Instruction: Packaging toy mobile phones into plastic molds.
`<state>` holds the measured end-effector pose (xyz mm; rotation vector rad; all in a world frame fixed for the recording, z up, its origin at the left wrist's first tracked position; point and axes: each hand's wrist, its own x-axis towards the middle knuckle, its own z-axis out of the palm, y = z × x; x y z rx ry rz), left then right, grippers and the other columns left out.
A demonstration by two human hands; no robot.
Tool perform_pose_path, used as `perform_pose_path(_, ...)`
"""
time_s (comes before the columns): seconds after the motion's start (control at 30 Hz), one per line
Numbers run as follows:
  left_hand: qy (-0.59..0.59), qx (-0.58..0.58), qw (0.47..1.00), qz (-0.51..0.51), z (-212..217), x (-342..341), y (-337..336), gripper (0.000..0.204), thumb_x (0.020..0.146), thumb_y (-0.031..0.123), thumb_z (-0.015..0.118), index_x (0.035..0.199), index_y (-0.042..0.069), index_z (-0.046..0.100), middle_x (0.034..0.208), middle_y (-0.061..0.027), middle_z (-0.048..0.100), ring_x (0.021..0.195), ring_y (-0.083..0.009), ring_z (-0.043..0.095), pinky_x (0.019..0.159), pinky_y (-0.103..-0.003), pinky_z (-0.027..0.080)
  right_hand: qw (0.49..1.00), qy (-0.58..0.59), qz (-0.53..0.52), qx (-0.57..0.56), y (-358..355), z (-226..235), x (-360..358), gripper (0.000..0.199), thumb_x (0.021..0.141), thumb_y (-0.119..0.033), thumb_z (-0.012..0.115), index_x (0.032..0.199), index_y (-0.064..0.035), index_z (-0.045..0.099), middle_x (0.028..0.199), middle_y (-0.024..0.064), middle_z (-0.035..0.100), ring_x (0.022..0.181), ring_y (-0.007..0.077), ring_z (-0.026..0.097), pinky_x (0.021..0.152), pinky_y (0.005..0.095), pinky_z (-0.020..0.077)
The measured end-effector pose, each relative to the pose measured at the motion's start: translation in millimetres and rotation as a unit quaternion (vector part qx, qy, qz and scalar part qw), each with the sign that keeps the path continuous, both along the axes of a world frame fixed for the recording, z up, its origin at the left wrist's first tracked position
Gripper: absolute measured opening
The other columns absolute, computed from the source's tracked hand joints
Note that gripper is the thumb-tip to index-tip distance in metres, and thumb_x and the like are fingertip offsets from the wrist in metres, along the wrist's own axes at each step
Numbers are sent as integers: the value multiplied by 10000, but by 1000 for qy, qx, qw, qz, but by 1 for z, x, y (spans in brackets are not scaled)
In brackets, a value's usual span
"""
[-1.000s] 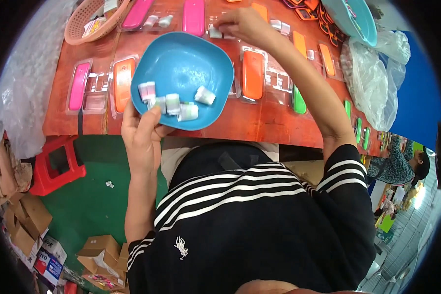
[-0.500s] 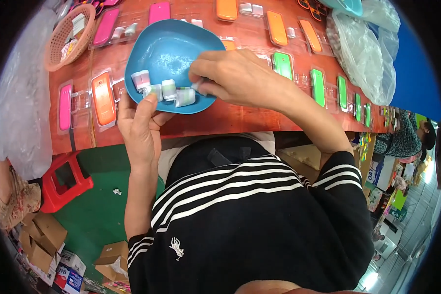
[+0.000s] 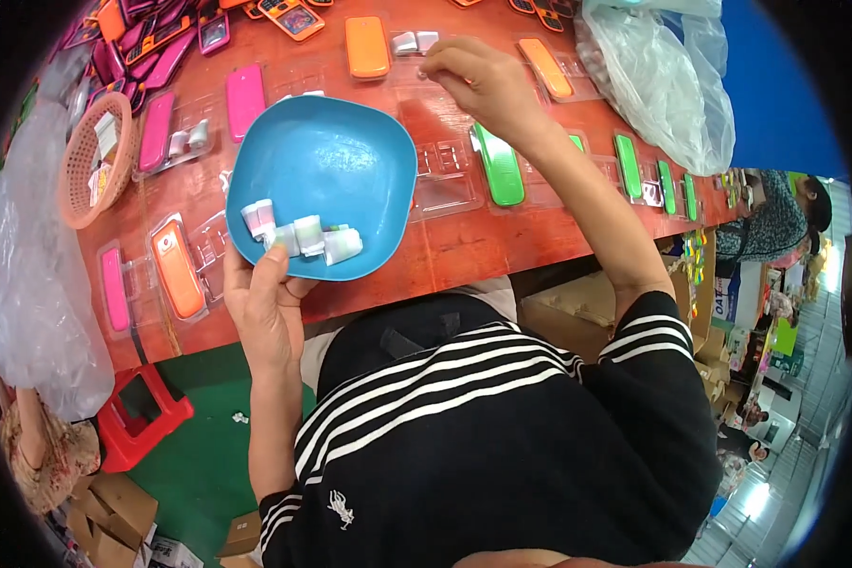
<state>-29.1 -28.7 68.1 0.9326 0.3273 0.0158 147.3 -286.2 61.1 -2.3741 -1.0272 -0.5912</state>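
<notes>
My left hand [image 3: 267, 308] grips the near left rim of a blue plastic bowl [image 3: 322, 180], thumb inside and fingers underneath. Several small white paper-wrapped rolls [image 3: 308, 235] with pale pink and green bands lie bunched at the bowl's near side. My right hand [image 3: 490, 90] is raised over the table, right of the bowl, its fingers curled together toward the tips. Whatever they hold, if anything, is hidden. Just past its fingertips, two white rolls [image 3: 415, 43] sit in a clear tray next to an orange phone-shaped case [image 3: 367, 47].
Clear trays with pink [image 3: 246, 102], orange [image 3: 177, 270] and green cases [image 3: 499, 163] cover the red table [image 3: 350, 317]. A pink basket [image 3: 99, 161] and a pile of toy phones [image 3: 151, 43] are at the left. A plastic bag [image 3: 658, 85] lies far right; a red stool [image 3: 147, 417] stands below.
My right hand has left the bowl and moved away over the trays. My left hand still holds the bowl, and the view has shifted so more of the table's far side shows.
</notes>
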Motion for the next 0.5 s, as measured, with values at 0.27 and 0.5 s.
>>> perform_pose_path(0.27,7,-5,1000,-7,-2,-1,-4,427,831,55,520,1221,-24,365,1086,-157,518,913,-234,611,716,-344,574,983,-63,-58,-164,14,-22,17,143,756,-96,593,898,-109,587,927,23,581,770,223,610,578,340,508)
perform_pose_path(0.5,12,10,1000,-8,4,-1,-6,460,822,59,527,1238,-30,352,1101,-168,513,923,-243,608,719,-352,574,983,-96,13,-154,2,-36,24,149,738,-110,598,886,-102,606,874,26,600,751,235,604,609,339,497)
